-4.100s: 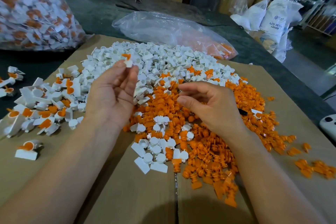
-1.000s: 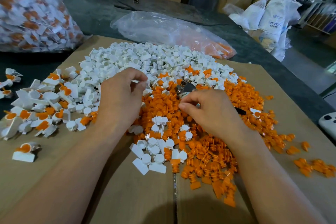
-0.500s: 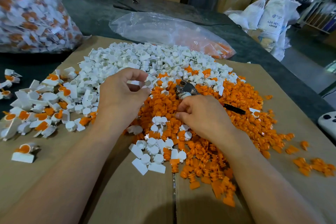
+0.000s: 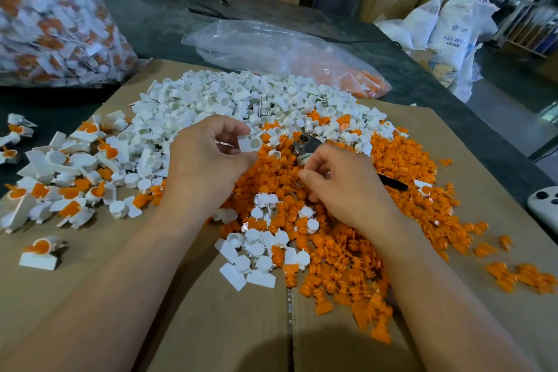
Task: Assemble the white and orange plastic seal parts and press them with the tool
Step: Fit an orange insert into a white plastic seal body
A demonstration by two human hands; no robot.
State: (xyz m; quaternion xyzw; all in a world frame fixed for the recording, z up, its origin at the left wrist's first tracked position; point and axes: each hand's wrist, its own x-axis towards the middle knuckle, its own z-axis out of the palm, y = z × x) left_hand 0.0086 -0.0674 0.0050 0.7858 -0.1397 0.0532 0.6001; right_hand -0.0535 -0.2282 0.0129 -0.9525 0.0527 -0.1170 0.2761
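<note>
"How many bags do you see?"

"Two. One big bag (image 4: 51,18) full of done seals is on the far left. One flat bag (image 4: 287,51) with some orange bits inside is behind the piles."

"And on the cardboard (image 4: 211,326)?"

"At the left is a spread of joined seals (image 4: 60,178), too many to count. One lone seal (image 4: 39,252) lies nearer to us. Next comes the white heap (image 4: 229,93), too many again. The left hand (image 4: 205,166) is at its edge, pinching one white part (image 4: 249,143) between thumb and fingers."

"Where is the tool?"

"There is one tool (image 4: 305,145). Its metal head lies on the orange heap (image 4: 347,251), just right of the white part. The right hand (image 4: 347,187) is curled over its middle, and the black end pokes out the other side. I cannot tell if those fingers also hold an orange bit."

"What is further right?"

"A few loose orange bits (image 4: 522,278), and one white gadget (image 4: 543,208) at the edge."
</note>
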